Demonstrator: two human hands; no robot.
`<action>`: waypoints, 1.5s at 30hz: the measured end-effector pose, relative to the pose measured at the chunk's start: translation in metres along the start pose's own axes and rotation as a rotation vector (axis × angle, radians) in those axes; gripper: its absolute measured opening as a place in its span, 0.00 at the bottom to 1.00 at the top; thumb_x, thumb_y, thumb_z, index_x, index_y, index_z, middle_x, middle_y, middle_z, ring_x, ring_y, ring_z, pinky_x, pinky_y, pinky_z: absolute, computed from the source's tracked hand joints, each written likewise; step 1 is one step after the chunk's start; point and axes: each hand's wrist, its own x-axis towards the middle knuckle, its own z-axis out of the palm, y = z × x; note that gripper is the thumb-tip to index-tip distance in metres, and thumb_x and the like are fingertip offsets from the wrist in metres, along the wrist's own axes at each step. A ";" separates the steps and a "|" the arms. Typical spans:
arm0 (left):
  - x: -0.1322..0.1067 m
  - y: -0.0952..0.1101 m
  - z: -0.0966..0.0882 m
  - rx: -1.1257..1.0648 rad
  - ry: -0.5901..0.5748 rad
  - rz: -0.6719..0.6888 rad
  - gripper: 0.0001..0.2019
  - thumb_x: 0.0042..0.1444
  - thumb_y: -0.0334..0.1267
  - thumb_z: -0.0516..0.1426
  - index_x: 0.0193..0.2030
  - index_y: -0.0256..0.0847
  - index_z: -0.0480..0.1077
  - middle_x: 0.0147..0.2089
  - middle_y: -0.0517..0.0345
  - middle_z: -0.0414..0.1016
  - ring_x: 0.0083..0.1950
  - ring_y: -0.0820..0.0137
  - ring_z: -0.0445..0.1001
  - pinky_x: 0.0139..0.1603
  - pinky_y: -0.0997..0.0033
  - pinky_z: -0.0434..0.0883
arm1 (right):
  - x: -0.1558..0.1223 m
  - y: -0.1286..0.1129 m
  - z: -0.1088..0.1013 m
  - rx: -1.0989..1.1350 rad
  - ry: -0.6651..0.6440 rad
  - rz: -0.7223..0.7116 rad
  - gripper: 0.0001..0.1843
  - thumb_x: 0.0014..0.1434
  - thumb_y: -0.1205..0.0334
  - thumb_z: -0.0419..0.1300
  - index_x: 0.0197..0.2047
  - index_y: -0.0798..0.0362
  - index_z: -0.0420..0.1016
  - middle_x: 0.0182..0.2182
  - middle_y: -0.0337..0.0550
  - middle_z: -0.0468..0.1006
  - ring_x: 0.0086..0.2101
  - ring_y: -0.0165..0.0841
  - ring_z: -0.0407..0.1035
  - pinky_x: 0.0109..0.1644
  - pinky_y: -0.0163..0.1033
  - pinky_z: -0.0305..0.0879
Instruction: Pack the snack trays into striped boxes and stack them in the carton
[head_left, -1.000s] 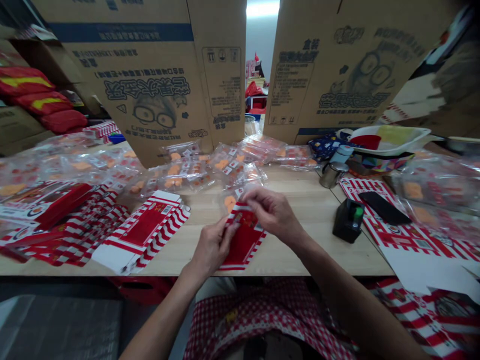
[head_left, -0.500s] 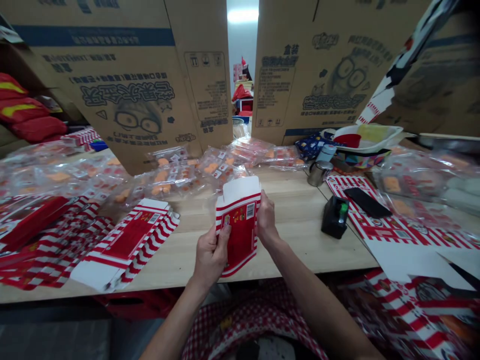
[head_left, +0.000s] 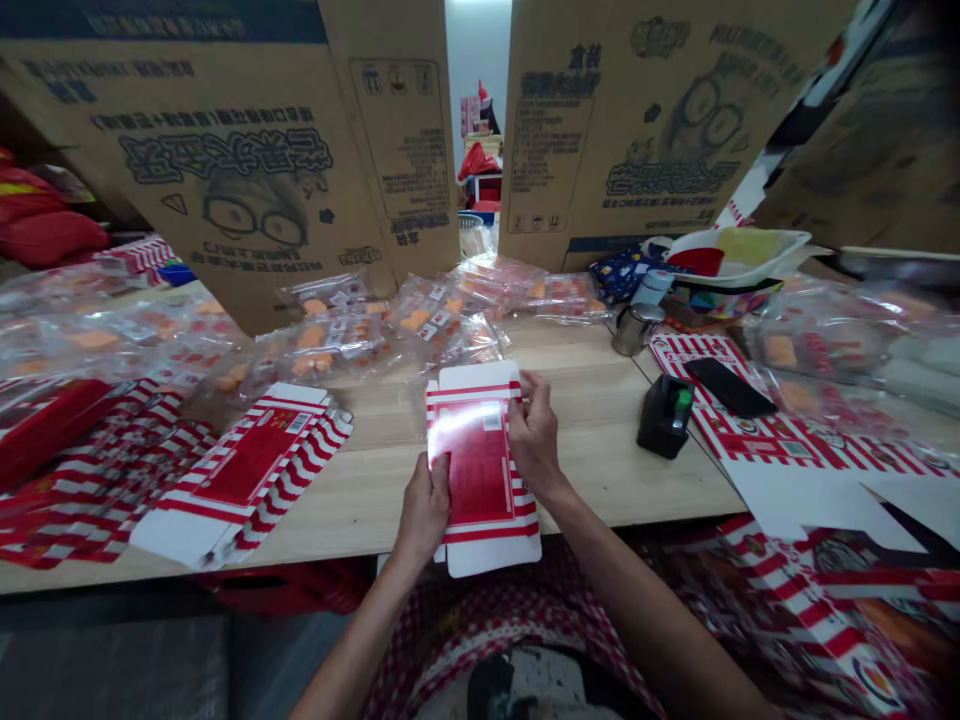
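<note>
A red-and-white striped cardboard box (head_left: 480, 480) is between my hands at the table's front edge, its white end flaps showing at top and bottom. My left hand (head_left: 425, 505) grips its left side, thumb on the printed face. On the right side, my right hand (head_left: 534, 430) is closed round the upper edge; its far fingers are hidden behind the box. Light glares off the red panel. Left of my hands lies a stack of flat striped boxes (head_left: 247, 460). Beyond the box are clear plastic packets (head_left: 427, 320) with orange pieces inside.
Large brown cartons (head_left: 247, 180) stand along the back. To the right are a black tape dispenser (head_left: 664, 418), a metal cup (head_left: 634, 330), a black phone-like slab (head_left: 730, 388) on striped sheets, and a white basin (head_left: 750, 262). More striped cardboard (head_left: 97, 480) covers the left end.
The box has tipped toward a flatter pose, and its white bottom flap now shows. My right hand has moved its thumb onto the front face. The view has tilted slightly.
</note>
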 end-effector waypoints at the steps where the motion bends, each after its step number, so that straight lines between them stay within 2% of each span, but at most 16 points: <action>1: -0.001 0.000 0.001 -0.066 -0.039 -0.014 0.19 0.68 0.52 0.50 0.51 0.40 0.71 0.47 0.48 0.81 0.47 0.62 0.79 0.48 0.66 0.73 | -0.004 0.006 -0.003 -0.040 -0.042 -0.009 0.21 0.64 0.57 0.54 0.60 0.51 0.66 0.48 0.47 0.78 0.43 0.37 0.74 0.49 0.40 0.68; 4: 0.002 -0.003 0.007 -0.278 -0.052 -0.054 0.27 0.68 0.52 0.51 0.69 0.44 0.57 0.67 0.48 0.69 0.65 0.62 0.70 0.64 0.64 0.67 | -0.013 0.027 -0.009 -0.029 -0.185 0.037 0.19 0.65 0.57 0.53 0.57 0.51 0.71 0.47 0.46 0.80 0.45 0.38 0.74 0.50 0.41 0.68; 7: 0.007 -0.014 0.011 -0.374 -0.010 -0.119 0.29 0.67 0.52 0.54 0.71 0.50 0.55 0.72 0.53 0.62 0.69 0.64 0.66 0.66 0.66 0.64 | -0.019 0.043 -0.013 -0.014 -0.313 0.088 0.17 0.64 0.56 0.53 0.54 0.51 0.71 0.41 0.41 0.80 0.40 0.36 0.73 0.45 0.38 0.67; 9: 0.008 -0.022 0.012 -0.422 -0.001 -0.183 0.24 0.65 0.53 0.56 0.64 0.48 0.65 0.65 0.54 0.71 0.62 0.64 0.72 0.60 0.68 0.69 | -0.020 0.050 -0.018 -0.031 -0.369 0.111 0.10 0.63 0.57 0.54 0.43 0.50 0.73 0.32 0.37 0.77 0.34 0.34 0.69 0.40 0.37 0.63; 11: 0.008 -0.027 0.012 -0.470 -0.008 -0.249 0.18 0.63 0.55 0.57 0.49 0.43 0.73 0.47 0.56 0.79 0.47 0.67 0.77 0.48 0.70 0.73 | -0.019 0.056 -0.023 -0.037 -0.410 0.139 0.08 0.61 0.57 0.56 0.32 0.50 0.69 0.26 0.34 0.70 0.29 0.32 0.63 0.36 0.36 0.59; 13: 0.008 -0.027 0.010 -0.509 -0.031 -0.299 0.19 0.61 0.57 0.57 0.38 0.41 0.72 0.33 0.61 0.76 0.34 0.70 0.75 0.37 0.73 0.72 | -0.017 0.059 -0.027 -0.016 -0.451 0.179 0.12 0.59 0.56 0.56 0.27 0.50 0.63 0.23 0.33 0.65 0.28 0.30 0.60 0.33 0.35 0.57; 16: 0.014 -0.019 0.000 -0.561 -0.094 -0.340 0.20 0.56 0.56 0.62 0.44 0.42 0.72 0.31 0.64 0.76 0.29 0.71 0.75 0.33 0.73 0.73 | -0.009 0.059 -0.029 0.056 -0.519 0.238 0.07 0.57 0.56 0.56 0.35 0.50 0.67 0.24 0.31 0.64 0.26 0.29 0.59 0.30 0.34 0.57; 20: 0.025 -0.011 -0.017 -0.637 -0.292 -0.398 0.29 0.54 0.50 0.66 0.61 0.44 0.69 0.39 0.58 0.82 0.36 0.67 0.80 0.38 0.69 0.75 | 0.000 0.053 -0.032 0.105 -0.640 0.256 0.20 0.54 0.57 0.57 0.51 0.52 0.69 0.26 0.32 0.69 0.25 0.29 0.62 0.26 0.33 0.58; 22: 0.027 -0.014 -0.022 -0.610 -0.344 -0.347 0.24 0.55 0.49 0.65 0.56 0.41 0.74 0.43 0.55 0.83 0.40 0.66 0.80 0.41 0.69 0.75 | 0.000 0.051 -0.033 0.090 -0.662 0.225 0.14 0.55 0.58 0.57 0.45 0.52 0.72 0.25 0.34 0.70 0.25 0.30 0.63 0.27 0.34 0.59; 25: 0.023 -0.026 -0.024 -0.516 -0.297 -0.222 0.18 0.55 0.49 0.66 0.45 0.39 0.80 0.45 0.52 0.83 0.44 0.65 0.79 0.45 0.70 0.73 | -0.005 0.048 -0.037 0.047 -0.629 0.121 0.06 0.56 0.60 0.58 0.36 0.51 0.73 0.29 0.40 0.74 0.31 0.33 0.68 0.35 0.37 0.64; 28: 0.017 -0.033 -0.024 -0.511 -0.287 -0.208 0.16 0.51 0.49 0.68 0.38 0.38 0.80 0.50 0.49 0.82 0.48 0.64 0.79 0.47 0.70 0.73 | -0.011 0.037 -0.043 0.012 -0.694 0.004 0.06 0.55 0.63 0.61 0.37 0.51 0.77 0.39 0.44 0.78 0.41 0.36 0.70 0.47 0.40 0.64; 32: 0.011 -0.021 -0.024 -0.558 -0.272 -0.262 0.16 0.48 0.46 0.71 0.35 0.38 0.76 0.41 0.54 0.83 0.36 0.70 0.78 0.39 0.73 0.72 | -0.006 0.015 -0.051 -0.099 -0.889 -0.005 0.08 0.63 0.58 0.57 0.37 0.52 0.73 0.34 0.42 0.77 0.35 0.34 0.69 0.40 0.37 0.63; 35: 0.011 -0.004 -0.027 -0.594 -0.321 -0.314 0.22 0.46 0.44 0.72 0.46 0.40 0.75 0.35 0.59 0.81 0.33 0.71 0.77 0.37 0.73 0.73 | 0.002 0.001 -0.053 -0.118 -1.013 0.070 0.11 0.65 0.56 0.54 0.43 0.54 0.72 0.34 0.41 0.76 0.33 0.32 0.67 0.37 0.36 0.63; 37: 0.010 0.003 -0.029 -0.580 -0.357 -0.318 0.25 0.46 0.46 0.72 0.50 0.40 0.76 0.36 0.59 0.82 0.34 0.70 0.77 0.38 0.71 0.74 | 0.007 -0.007 -0.052 -0.198 -1.100 0.009 0.14 0.64 0.59 0.53 0.49 0.55 0.72 0.38 0.44 0.78 0.35 0.33 0.69 0.38 0.36 0.63; 42: 0.008 0.009 -0.035 -0.414 -0.360 -0.226 0.21 0.58 0.55 0.62 0.39 0.36 0.79 0.33 0.57 0.80 0.33 0.69 0.75 0.37 0.72 0.71 | 0.015 -0.032 -0.052 -0.429 -1.167 -0.154 0.16 0.66 0.64 0.49 0.40 0.56 0.78 0.32 0.44 0.80 0.30 0.32 0.69 0.37 0.37 0.60; 45: 0.009 0.013 -0.038 -0.376 -0.355 -0.196 0.21 0.61 0.56 0.59 0.43 0.37 0.80 0.35 0.57 0.80 0.35 0.68 0.74 0.36 0.73 0.70 | 0.017 -0.040 -0.053 -0.448 -1.177 -0.157 0.13 0.64 0.66 0.50 0.39 0.54 0.76 0.29 0.41 0.78 0.29 0.32 0.68 0.35 0.36 0.58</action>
